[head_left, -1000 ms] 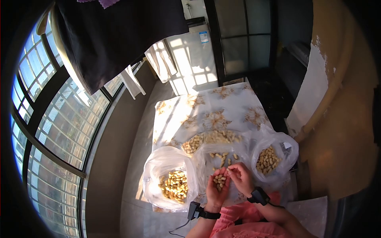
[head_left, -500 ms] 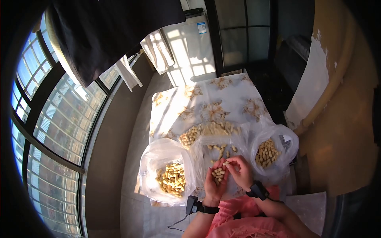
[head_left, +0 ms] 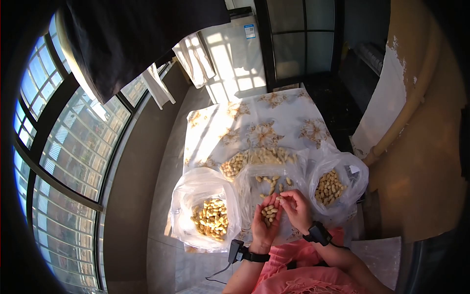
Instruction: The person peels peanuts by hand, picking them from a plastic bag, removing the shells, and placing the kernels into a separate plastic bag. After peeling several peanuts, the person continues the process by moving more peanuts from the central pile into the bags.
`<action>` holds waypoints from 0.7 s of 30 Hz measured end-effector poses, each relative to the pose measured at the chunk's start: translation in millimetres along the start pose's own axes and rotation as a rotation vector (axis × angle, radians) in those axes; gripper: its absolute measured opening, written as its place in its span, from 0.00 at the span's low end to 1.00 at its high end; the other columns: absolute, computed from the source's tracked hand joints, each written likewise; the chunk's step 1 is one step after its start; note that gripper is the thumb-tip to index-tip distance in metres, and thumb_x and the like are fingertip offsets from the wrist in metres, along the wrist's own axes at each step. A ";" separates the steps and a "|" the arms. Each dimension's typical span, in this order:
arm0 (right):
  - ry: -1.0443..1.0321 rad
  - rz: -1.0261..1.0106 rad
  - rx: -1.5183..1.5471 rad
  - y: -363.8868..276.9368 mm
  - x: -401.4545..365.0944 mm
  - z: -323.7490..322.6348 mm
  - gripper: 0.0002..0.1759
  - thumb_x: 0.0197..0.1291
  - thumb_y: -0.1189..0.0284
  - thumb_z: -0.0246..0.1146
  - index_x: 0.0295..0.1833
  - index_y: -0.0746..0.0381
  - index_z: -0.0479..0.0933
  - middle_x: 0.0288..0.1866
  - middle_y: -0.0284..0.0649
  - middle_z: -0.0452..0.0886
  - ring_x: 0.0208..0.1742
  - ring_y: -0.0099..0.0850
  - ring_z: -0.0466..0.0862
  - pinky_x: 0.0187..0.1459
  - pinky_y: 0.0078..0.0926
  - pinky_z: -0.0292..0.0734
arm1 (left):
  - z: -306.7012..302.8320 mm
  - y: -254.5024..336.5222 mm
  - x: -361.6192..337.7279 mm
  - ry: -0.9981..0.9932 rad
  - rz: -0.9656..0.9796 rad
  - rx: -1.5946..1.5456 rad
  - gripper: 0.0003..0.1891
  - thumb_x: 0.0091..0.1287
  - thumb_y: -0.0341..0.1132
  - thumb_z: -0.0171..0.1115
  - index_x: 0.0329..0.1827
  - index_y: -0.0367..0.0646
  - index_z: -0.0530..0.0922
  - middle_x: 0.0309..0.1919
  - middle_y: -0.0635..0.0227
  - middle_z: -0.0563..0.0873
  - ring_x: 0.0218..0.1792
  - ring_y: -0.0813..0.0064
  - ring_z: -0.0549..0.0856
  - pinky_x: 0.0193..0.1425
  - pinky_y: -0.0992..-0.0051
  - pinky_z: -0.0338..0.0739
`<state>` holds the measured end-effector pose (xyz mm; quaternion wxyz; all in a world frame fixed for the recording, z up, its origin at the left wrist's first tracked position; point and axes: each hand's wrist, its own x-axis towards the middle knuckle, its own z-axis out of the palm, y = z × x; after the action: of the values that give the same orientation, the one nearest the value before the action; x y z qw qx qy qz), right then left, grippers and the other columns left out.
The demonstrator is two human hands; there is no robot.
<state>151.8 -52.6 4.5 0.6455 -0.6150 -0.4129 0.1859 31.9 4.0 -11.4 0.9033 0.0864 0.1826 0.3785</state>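
My left hand (head_left: pixel 262 234) is cupped palm up, cradling several unshelled peanuts (head_left: pixel 269 213). Close by its fingertips, my right hand (head_left: pixel 297 211) pinches a single peanut (head_left: pixel 279 198) between thumb and forefinger. Just beyond both hands lies a clear plastic bag (head_left: pixel 248 183) with a few loose peanuts (head_left: pixel 272 182) on it. To the left stands an open white plastic bag (head_left: pixel 183 193) with a pile of peanuts (head_left: pixel 210 218) inside. A second open bag (head_left: pixel 359 183), also with peanuts (head_left: pixel 329 188) in it, stands to the right.
A heap of peanuts (head_left: pixel 267 156) in clear plastic lies behind the work spot. Flowered cloth covers the table (head_left: pixel 249 115). Dark clothing (head_left: pixel 142 39) hangs at upper left by the windows (head_left: pixel 81 142). A pipe (head_left: pixel 406 115) runs along the right wall.
My hands stay nearly in place. The right fingers shift slightly with the pinched peanut over the left fingertips. The whole view moves a little.
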 end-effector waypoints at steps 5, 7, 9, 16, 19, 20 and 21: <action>-0.012 0.001 -0.009 0.9 -0.5 0.7 0.09 0.69 0.75 0.65 0.51 0.66 0.78 0.44 0.41 0.84 0.40 0.28 0.86 0.43 0.24 0.81 | 0.0 -0.1 0.0 -0.005 -0.001 -0.012 0.27 0.84 0.47 0.34 0.67 0.35 0.74 0.71 0.54 0.75 0.72 0.59 0.73 0.80 0.59 0.63; -0.016 0.097 0.107 1.8 -1.8 1.4 0.08 0.72 0.74 0.62 0.52 0.66 0.77 0.40 0.39 0.84 0.37 0.24 0.85 0.40 0.22 0.81 | -0.1 -0.2 0.1 -0.009 -0.001 -0.016 0.27 0.84 0.47 0.34 0.67 0.35 0.74 0.71 0.54 0.75 0.72 0.59 0.73 0.80 0.59 0.63; -0.018 0.101 0.109 6.0 -2.9 1.7 0.08 0.73 0.73 0.61 0.52 0.66 0.77 0.38 0.37 0.84 0.35 0.22 0.84 0.39 0.21 0.80 | -0.6 -0.8 0.1 -0.005 0.006 -0.015 0.28 0.84 0.48 0.34 0.67 0.35 0.74 0.71 0.54 0.75 0.72 0.58 0.74 0.80 0.58 0.63; -0.016 0.147 0.127 1.2 -3.3 1.1 0.09 0.76 0.72 0.58 0.52 0.66 0.77 0.33 0.33 0.82 0.32 0.18 0.80 0.35 0.19 0.79 | -13.5 -0.7 2.9 -0.133 -0.008 -0.061 0.27 0.84 0.47 0.33 0.67 0.36 0.74 0.70 0.53 0.77 0.70 0.58 0.75 0.80 0.58 0.63; -0.021 0.154 0.127 3.9 -3.7 1.0 0.09 0.76 0.72 0.58 0.52 0.66 0.76 0.33 0.33 0.82 0.32 0.18 0.80 0.35 0.19 0.78 | -13.2 -0.7 2.7 -0.164 -0.014 -0.095 0.27 0.84 0.47 0.35 0.68 0.34 0.73 0.70 0.52 0.75 0.72 0.57 0.74 0.81 0.59 0.62; -0.021 0.154 0.127 3.4 -3.7 1.1 0.09 0.76 0.72 0.58 0.52 0.66 0.76 0.33 0.33 0.82 0.32 0.18 0.80 0.35 0.19 0.78 | -11.1 -0.8 2.0 -0.120 -0.008 -0.064 0.27 0.84 0.47 0.35 0.68 0.34 0.72 0.70 0.52 0.75 0.72 0.57 0.74 0.80 0.59 0.62; -0.020 0.153 0.138 2.2 -3.4 1.3 0.09 0.76 0.72 0.58 0.52 0.66 0.76 0.33 0.33 0.82 0.32 0.17 0.81 0.35 0.19 0.78 | -9.6 -0.7 1.7 -0.077 -0.003 -0.033 0.27 0.84 0.47 0.35 0.68 0.34 0.72 0.70 0.52 0.76 0.72 0.57 0.74 0.80 0.59 0.62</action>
<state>149.3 -54.0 1.3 0.6662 -0.5969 -0.3574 0.2686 29.6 4.9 -20.8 0.9114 0.0859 0.1417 0.3766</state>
